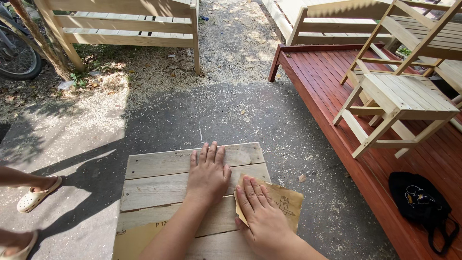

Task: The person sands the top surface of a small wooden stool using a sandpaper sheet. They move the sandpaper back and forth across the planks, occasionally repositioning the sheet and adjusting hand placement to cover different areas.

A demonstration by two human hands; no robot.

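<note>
1. The right hand (263, 215) lies flat, fingers together, on a piece of sandpaper (284, 202). It presses the sheet down and does not clench it; no finger curls around an edge as far as I can see.
2. The left hand (208, 174) rests open and flat on the slatted panel (159, 185), palm down, fingers pointing away from the person. It grasps nothing; it only leans on the wood.
3. The sandpaper is on the right edge of the panel. Its far corner hangs over that edge, above the ground (202, 110).
4. The two hands are just beside each other; the left thumb is almost touching the right fingers. The right hand is the one on the sheet, the left is near it but not on it.
5. The slats of the panel run left to right, across the view. The fingers of the right hand point away and a little to the left, so they cross the slats and do not follow them.
6. A second sandpaper sheet (137, 238) lies at the near left corner of the panel, well apart from the right hand; its lower part is cut off by the picture, so its full shape is not clear.
7. To the right there is a red bench (332, 91) with a small chair (399, 103) and a black bag (418, 202) on it.
</note>
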